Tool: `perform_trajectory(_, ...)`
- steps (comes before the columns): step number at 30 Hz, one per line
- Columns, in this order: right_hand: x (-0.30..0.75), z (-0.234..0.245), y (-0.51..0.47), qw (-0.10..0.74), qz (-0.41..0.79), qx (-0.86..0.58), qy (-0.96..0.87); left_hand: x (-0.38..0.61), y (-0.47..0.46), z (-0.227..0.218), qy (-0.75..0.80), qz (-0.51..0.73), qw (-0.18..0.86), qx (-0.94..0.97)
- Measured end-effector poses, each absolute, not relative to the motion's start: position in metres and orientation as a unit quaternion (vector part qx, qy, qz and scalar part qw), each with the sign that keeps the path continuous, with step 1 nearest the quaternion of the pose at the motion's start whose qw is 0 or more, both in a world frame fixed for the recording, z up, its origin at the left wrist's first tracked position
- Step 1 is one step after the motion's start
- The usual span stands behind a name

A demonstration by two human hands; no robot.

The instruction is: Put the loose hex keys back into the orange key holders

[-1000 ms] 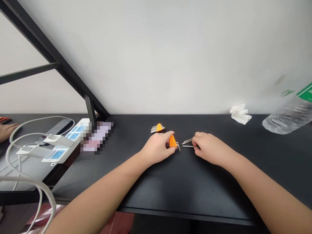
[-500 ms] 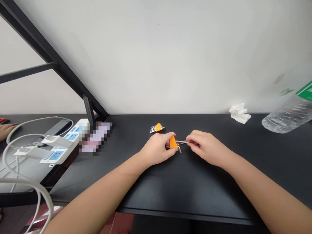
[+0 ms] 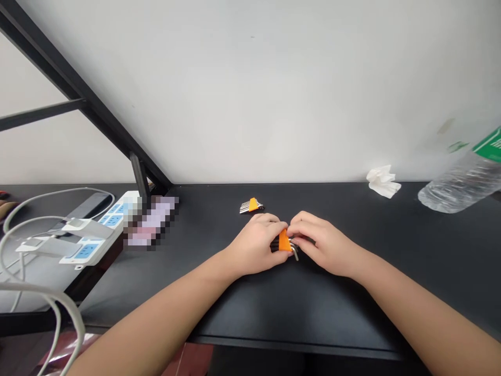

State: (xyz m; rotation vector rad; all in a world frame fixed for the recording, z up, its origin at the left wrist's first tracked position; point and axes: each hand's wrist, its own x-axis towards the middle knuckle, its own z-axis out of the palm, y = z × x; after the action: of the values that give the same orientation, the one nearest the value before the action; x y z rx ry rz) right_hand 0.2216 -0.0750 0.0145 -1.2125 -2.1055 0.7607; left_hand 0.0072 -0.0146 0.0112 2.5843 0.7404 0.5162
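My left hand [image 3: 260,243] is closed around an orange hex key holder [image 3: 285,240], with bent steel key ends sticking out on its right side. One larger L-shaped hex key [image 3: 295,253] points down toward me. My right hand [image 3: 319,243] is pinched at the holder's right edge, its fingertips against the key ends; the hex key in that pinch is mostly hidden by the fingers. Behind my left hand, a second orange hex key set [image 3: 253,204] lies on the black table, its keys fanned to the left.
A crumpled tissue [image 3: 383,181] and a clear plastic bottle [image 3: 462,183] are by the wall on the right. At left are a white power strip [image 3: 88,251], white cables [image 3: 74,308], a pixelated item [image 3: 152,222] and a black metal frame [image 3: 113,133]. Part of another person's hand [image 3: 6,209] shows at the far left.
My right hand has moved left to the holder, bringing the pinched hex key up to it. My left hand and the holder have shifted slightly right and toward me.
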Motion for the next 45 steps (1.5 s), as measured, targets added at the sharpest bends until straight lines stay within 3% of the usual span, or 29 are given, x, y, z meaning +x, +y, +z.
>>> perform_trajectory(3, 0.224, 0.012, -0.074, 0.288, 0.305, -0.462, -0.782, 0.006, -0.012, 0.009, 0.271, 0.173, 0.194, 0.927)
perform_trajectory(10, 0.253, -0.003, -0.059, 0.148, 0.124, -0.574, -0.796, 0.001, -0.006, 0.002, 0.339, 0.155, 0.182, 0.91)
perform_trajectory(28, 0.242, 0.006, -0.065, 0.033, 0.131, -0.608, -0.782, 0.002, -0.005, 0.006, 0.345, 0.121, 0.184, 0.912)
perform_trajectory(31, 0.235, 0.01, -0.069, 0.053, 0.159, -0.61, -0.775, 0.002, -0.005, 0.005, 0.348, 0.118, 0.184, 0.912)
perform_trajectory(39, 0.234, 0.011, -0.066, 0.214, 0.187, -0.563, -0.776, 0.002, -0.004, 0.005, 0.355, 0.138, 0.214, 0.899)
perform_trajectory(45, 0.233, 0.006, -0.068, 0.232, 0.161, -0.535, -0.796, 0.002, -0.005, 0.005, 0.354, 0.146, 0.212, 0.899)
